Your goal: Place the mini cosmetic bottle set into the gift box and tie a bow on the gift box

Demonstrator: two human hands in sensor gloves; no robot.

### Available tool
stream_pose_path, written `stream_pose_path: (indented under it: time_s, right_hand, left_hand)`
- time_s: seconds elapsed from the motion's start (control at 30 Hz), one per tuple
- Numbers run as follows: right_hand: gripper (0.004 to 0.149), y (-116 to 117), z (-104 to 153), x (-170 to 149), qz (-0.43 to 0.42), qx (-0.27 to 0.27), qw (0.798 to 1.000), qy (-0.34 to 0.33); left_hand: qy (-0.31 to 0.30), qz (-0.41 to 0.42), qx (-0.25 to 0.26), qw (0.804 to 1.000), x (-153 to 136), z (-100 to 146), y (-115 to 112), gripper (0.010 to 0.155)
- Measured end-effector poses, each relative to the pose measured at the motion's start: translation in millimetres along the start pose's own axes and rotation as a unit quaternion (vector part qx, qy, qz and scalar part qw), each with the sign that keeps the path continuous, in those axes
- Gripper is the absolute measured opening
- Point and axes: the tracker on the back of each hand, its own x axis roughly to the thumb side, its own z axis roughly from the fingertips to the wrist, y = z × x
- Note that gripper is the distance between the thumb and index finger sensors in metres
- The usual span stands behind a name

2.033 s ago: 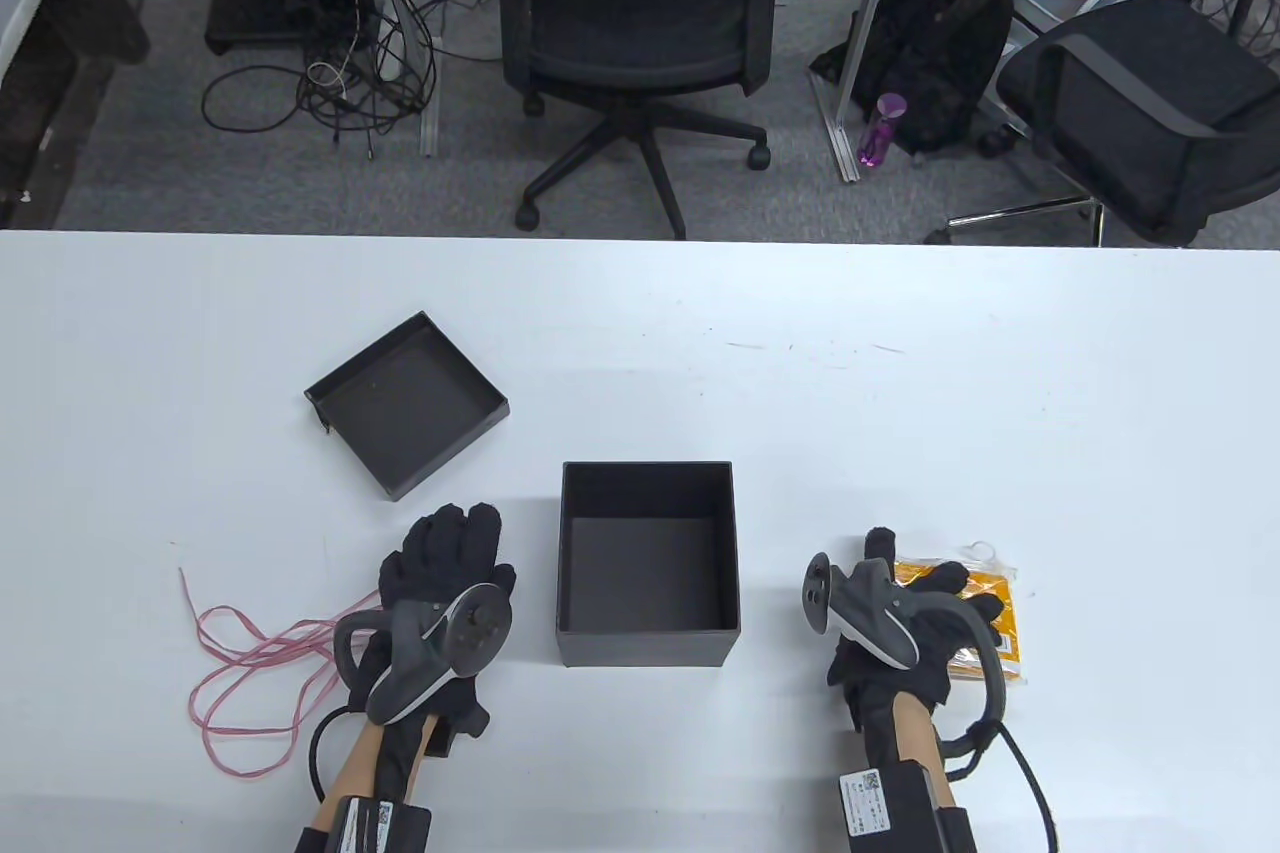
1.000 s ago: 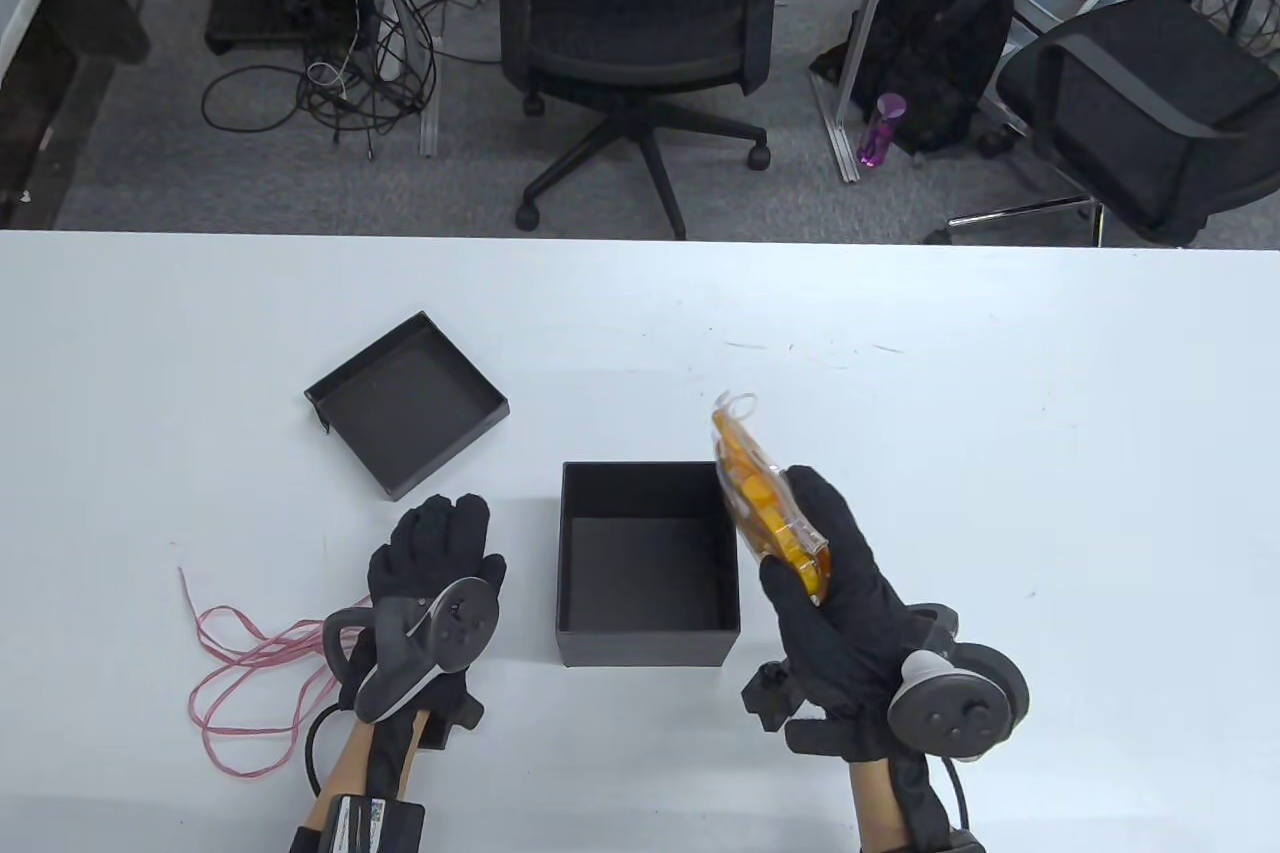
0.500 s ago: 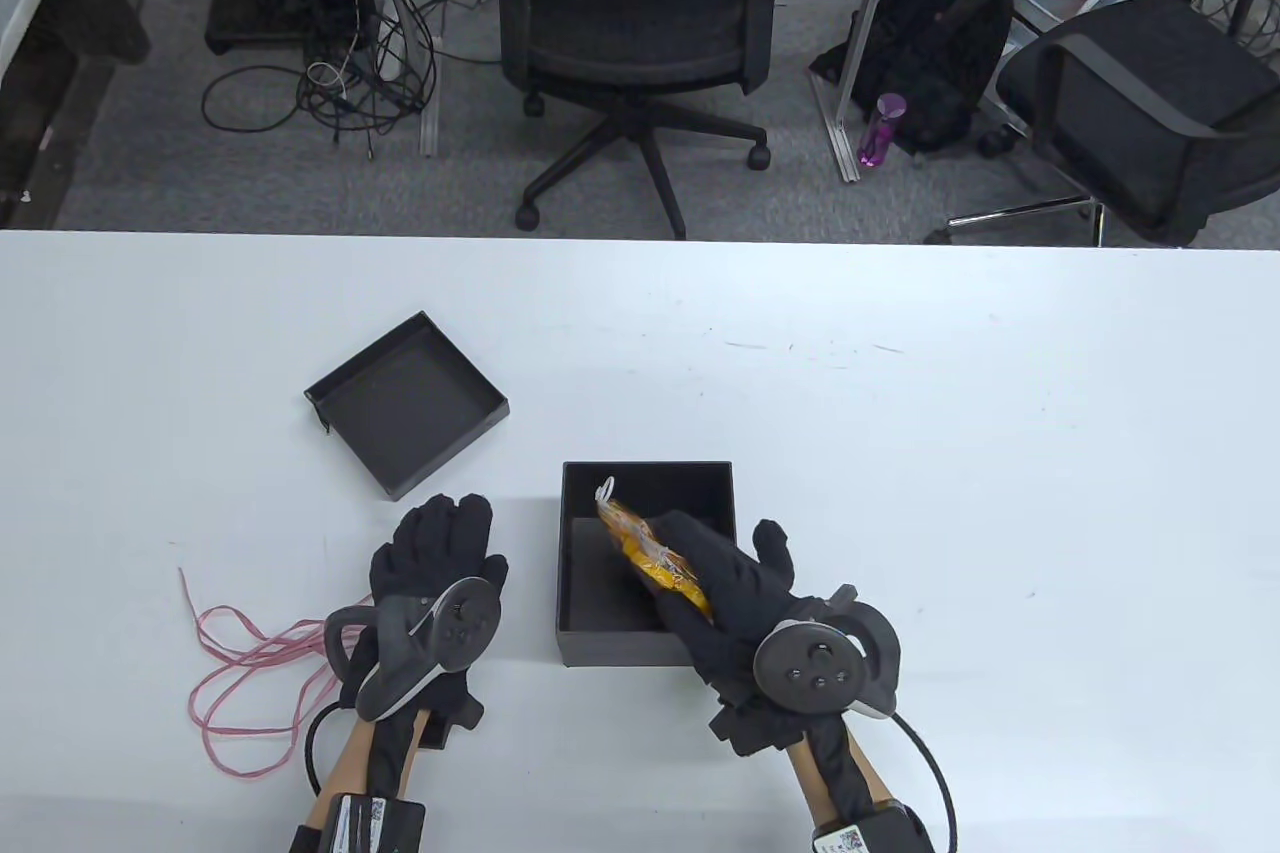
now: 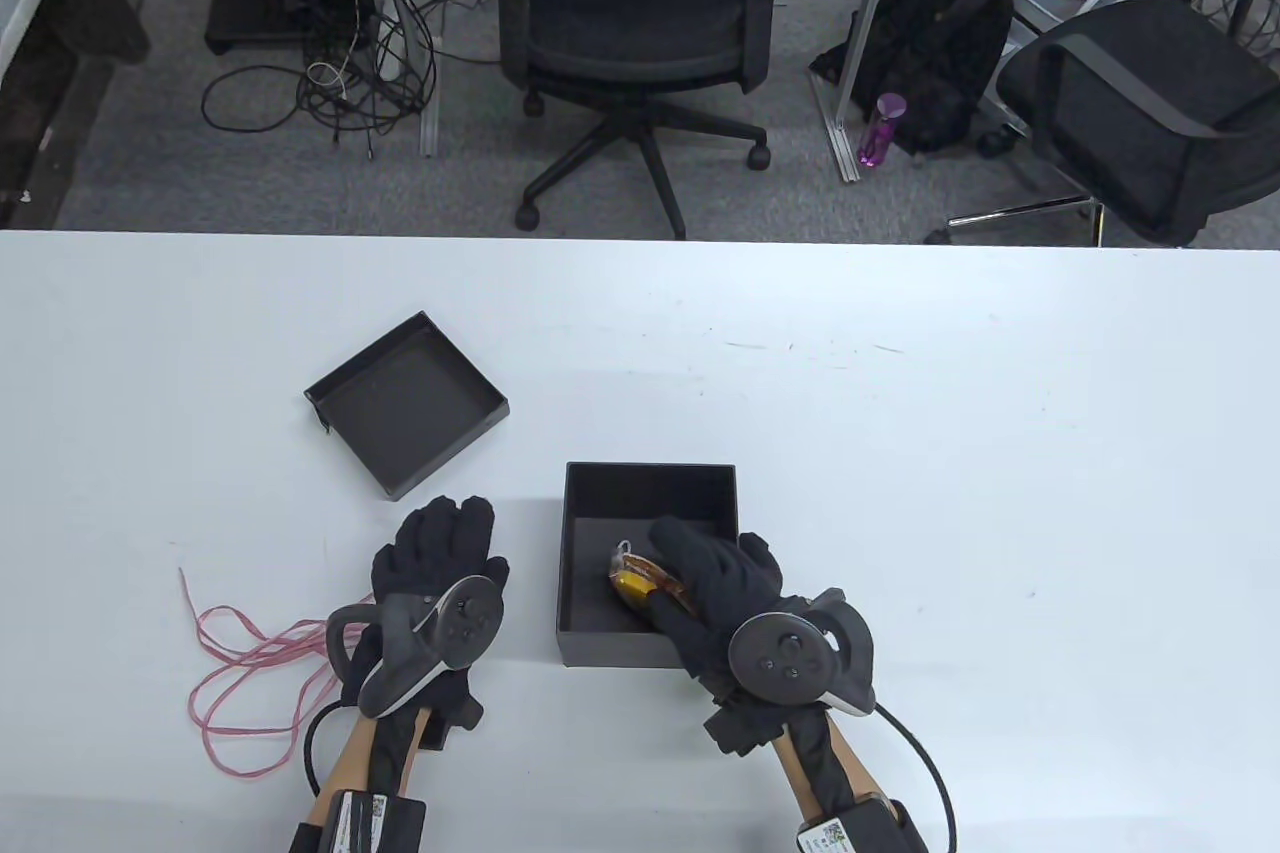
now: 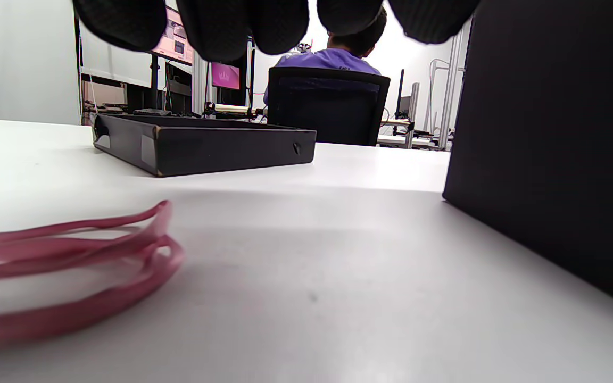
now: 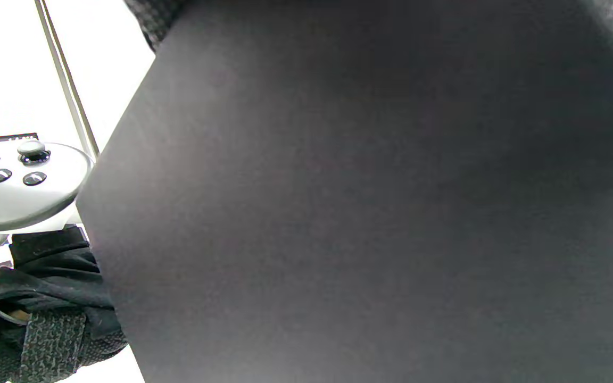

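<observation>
The box (image 4: 648,493) stands open before me, its lid (image 4: 405,403) well off to the left. My right hand (image 4: 715,593) reaches over the near wall, fingers curled round the bottle set (image 4: 638,581), which is low inside the box. I should lay it flat on the floor before letting go, while my left hand (image 4: 440,558) rests flat and relaxed beside the ribbon (image 4: 245,668).

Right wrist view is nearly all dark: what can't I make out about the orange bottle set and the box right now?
- Orange plastic-wrapped bottle set: table view, mostly covered by the right hand; whether the fingers grip it or it touches the floor of the black square gift box is unclear.
- Right wrist view: the box wall fills it, inside hidden.
- Left wrist view: pink ribbon blurred and cut off.
</observation>
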Motion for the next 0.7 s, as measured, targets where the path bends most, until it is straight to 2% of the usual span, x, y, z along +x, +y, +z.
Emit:
stream_pose_path:
  time_s: [0.1, 0.27, 0.33, 0.4, 0.57, 0.7]
  right_hand:
    - [0.063, -5.8, 1.5, 1.1, 0.005, -0.018, 1.0, -0.009]
    - [0.059, -32.8, 7.8, -4.6, -0.002, -0.107, 0.994, -0.005]
    - [0.058, -41.4, 11.6, -13.9, 0.031, -0.133, 0.991, 0.016]
    - [0.057, -46.0, 16.7, -30.7, 0.103, -0.149, 0.982, 0.055]
    - [0.055, -35.0, 25.9, -68.2, 0.217, -0.098, 0.962, 0.132]
    - [0.055, -24.5, 30.0, -83.2, 0.215, -0.063, 0.962, 0.157]
  left_hand:
    - [-0.001, -0.003, -0.004, 1.0, 0.4, 0.0, -0.1, 0.068]
    - [-0.001, -0.009, -0.01, 1.0, 0.9, 0.0, -0.3, 0.067]
    - [-0.001, -0.013, -0.011, 1.0, 0.9, -0.2, -0.4, 0.067]
    - [0.001, -0.015, -0.014, 1.0, 0.5, -0.6, -0.8, 0.067]
    - [0.009, -0.026, -0.018, 0.999, -3.8, -2.3, -3.0, 0.067]
    - [0.028, -0.033, -0.02, 0.999, -13.0, -3.6, -2.8, 0.067]
